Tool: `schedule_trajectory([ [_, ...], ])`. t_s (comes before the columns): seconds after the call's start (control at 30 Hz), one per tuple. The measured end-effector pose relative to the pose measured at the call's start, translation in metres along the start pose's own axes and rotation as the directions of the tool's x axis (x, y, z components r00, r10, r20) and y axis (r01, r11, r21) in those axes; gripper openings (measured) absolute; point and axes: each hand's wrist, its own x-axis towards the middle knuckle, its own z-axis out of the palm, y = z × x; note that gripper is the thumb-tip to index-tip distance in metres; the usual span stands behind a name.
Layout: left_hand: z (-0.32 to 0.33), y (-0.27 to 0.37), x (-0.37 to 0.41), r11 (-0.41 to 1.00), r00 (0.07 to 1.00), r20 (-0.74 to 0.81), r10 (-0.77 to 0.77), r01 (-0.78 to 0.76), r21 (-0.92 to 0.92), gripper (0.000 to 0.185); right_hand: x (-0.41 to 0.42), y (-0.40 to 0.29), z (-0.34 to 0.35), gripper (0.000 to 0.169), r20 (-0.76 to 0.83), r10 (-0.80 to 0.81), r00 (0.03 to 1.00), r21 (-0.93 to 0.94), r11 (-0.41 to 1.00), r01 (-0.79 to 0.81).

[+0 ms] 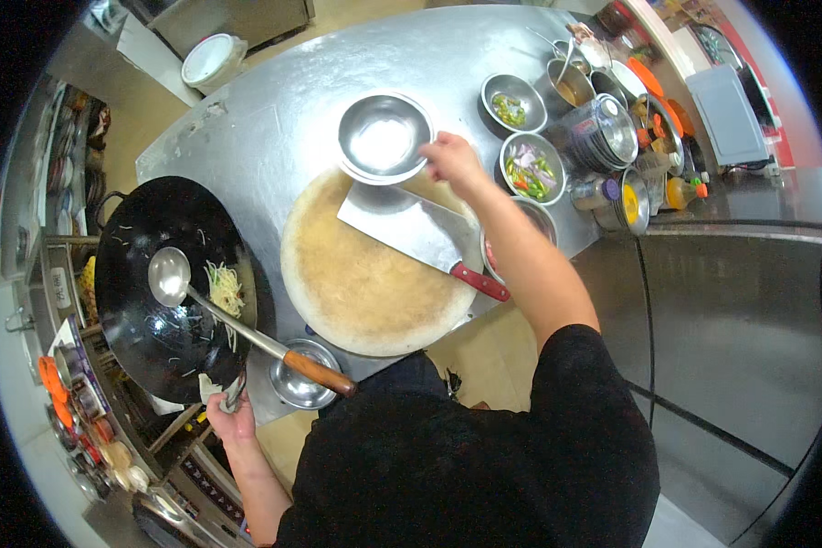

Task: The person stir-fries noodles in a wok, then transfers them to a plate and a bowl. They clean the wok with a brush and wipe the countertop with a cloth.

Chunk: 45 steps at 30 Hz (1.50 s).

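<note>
My left hand (231,416) grips the near handle of a black wok (157,342) through a pale cloth (211,388). In the wok lie shredded pale vegetables (225,293) and the bowl of a steel ladle (169,276), whose wooden handle reaches over a steel bowl (305,383). My right hand (446,159), slightly blurred, is at the right rim of a shiny steel bowl (385,137); its fingertips seem to pinch the rim. That bowl overlaps the far edge of a round chopping board (377,301). A cleaver (411,229) with a red handle lies on the board.
Right of the board stand steel bowls of cut green peppers (509,109) and of peppers with onion (531,168); another bowl (540,218) is partly behind my right arm. Farther right are containers and bottles (681,193). A shelf with seasoning bowls (115,455) is at the left.
</note>
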Motion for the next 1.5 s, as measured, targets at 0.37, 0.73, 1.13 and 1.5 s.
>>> schedule_trajectory([
  [0.37, -0.014, 0.014, 0.011, 1.000, 0.972, 0.236, -0.001, -0.006, 0.029, 0.049, 0.050, 0.017, 0.162, 0.014, 0.153, 0.059, 0.986, 0.045, 0.997, -0.066],
  [0.73, -0.023, 0.012, 0.009, 0.993, 0.949, 0.297, -0.109, 0.118, -0.012, 0.041, -0.197, 0.059, 0.182, 0.045, 0.932, 0.323, 0.162, -0.205, 0.842, -0.499],
  [1.13, -0.062, 0.043, 0.049, 1.000, 0.911, 0.411, 0.021, -0.024, 0.002, 0.036, -0.271, 0.013, 0.193, 0.062, 0.695, 0.166, 0.700, -0.704, -0.041, 0.709],
  [1.5, 0.019, 0.069, 0.020, 0.941, 0.814, 0.478, 0.330, -0.326, -0.094, 0.016, -0.217, 0.123, 0.116, 0.044, 0.460, -0.250, 0.852, -0.725, 0.450, 0.522],
])
